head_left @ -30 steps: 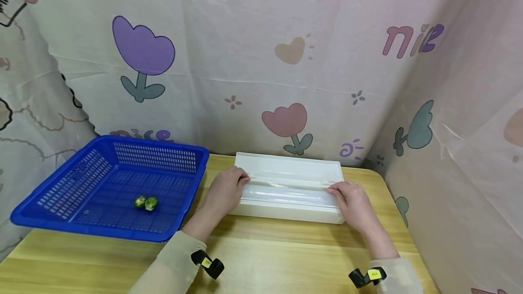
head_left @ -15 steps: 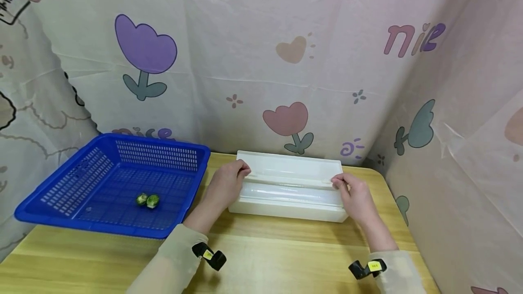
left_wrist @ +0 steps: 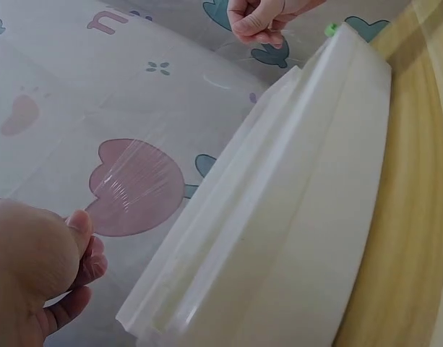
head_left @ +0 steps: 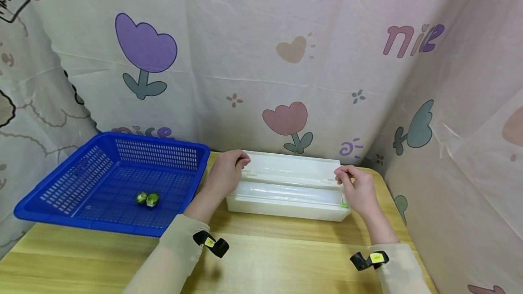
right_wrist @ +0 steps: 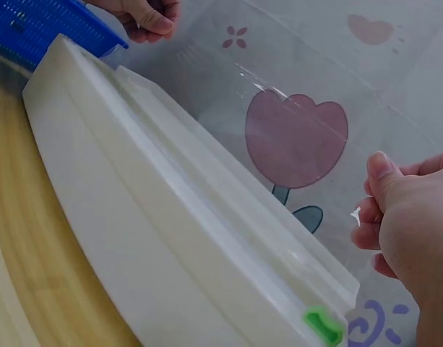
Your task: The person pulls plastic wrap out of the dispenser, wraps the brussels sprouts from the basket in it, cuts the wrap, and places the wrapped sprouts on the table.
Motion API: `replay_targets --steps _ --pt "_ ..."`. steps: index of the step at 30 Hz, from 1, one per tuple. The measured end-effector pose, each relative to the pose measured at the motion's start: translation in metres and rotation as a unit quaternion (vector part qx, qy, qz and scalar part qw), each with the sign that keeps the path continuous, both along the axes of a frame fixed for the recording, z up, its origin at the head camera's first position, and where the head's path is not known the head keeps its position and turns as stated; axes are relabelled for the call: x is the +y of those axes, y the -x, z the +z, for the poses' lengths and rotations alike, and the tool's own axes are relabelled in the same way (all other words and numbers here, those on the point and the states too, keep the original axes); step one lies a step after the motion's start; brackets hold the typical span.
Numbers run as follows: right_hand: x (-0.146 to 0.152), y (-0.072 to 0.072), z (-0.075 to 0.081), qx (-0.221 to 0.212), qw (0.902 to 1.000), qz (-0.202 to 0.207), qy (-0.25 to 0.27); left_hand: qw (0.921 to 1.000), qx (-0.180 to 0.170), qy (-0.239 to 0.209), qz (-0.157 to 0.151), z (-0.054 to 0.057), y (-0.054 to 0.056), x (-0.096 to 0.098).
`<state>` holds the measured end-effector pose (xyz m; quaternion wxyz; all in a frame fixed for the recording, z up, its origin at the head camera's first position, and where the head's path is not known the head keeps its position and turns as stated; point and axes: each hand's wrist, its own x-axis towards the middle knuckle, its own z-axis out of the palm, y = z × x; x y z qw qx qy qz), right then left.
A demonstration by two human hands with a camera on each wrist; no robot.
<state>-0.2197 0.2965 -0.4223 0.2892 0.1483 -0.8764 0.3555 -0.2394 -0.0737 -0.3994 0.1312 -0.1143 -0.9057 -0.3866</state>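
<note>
A white cling film dispenser box point(head_left: 286, 211) stands on the table with its lid point(head_left: 292, 162) tipped back, showing a roll of film point(head_left: 282, 190). My left hand point(head_left: 225, 173) pinches one corner of a clear sheet of cling film point(left_wrist: 134, 177) above the box's left end. Above the right end, my right hand point(head_left: 359, 189) pinches the other corner. Between them the film is stretched and nearly invisible, with only shiny creases in both wrist views. At the box's right end shows a green piece point(right_wrist: 324, 327).
Left of the box, a blue plastic basket point(head_left: 110, 229) holds two small green, round vegetables point(head_left: 147, 199), perhaps Brussels sprouts. The wooden table point(head_left: 261, 257) runs up to a printed curtain point(head_left: 229, 49) behind and on the right.
Both hands have risen and moved back from the roll, drawing the film up out of the box. The green piece at the right end has come into sight.
</note>
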Motion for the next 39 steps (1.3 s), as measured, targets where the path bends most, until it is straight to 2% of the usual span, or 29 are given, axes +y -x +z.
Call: replay_targets --steps 8,13,22,31,39 --pt "0.002 0.003 0.009 0.008 0.9994 0.003 0.033 0.9998 0.016 0.008 -0.011 0.012 0.004 0.000" --pt "0.002 0.004 0.018 0.026 0.9991 0.003 0.033 0.9992 0.025 0.010 -0.028 0.020 0.007 -0.001" --pt "0.002 0.006 0.031 0.039 0.9985 0.009 0.038 0.9987 0.012 0.022 -0.043 0.037 0.011 -0.005" --pt "0.001 0.004 0.046 0.041 0.9987 -0.005 0.031 0.9982 -0.002 -0.011 -0.058 0.048 0.013 -0.011" --pt "-0.001 0.002 0.061 0.026 0.9993 -0.005 0.027 0.9970 -0.006 -0.016 -0.075 0.056 0.018 -0.018"
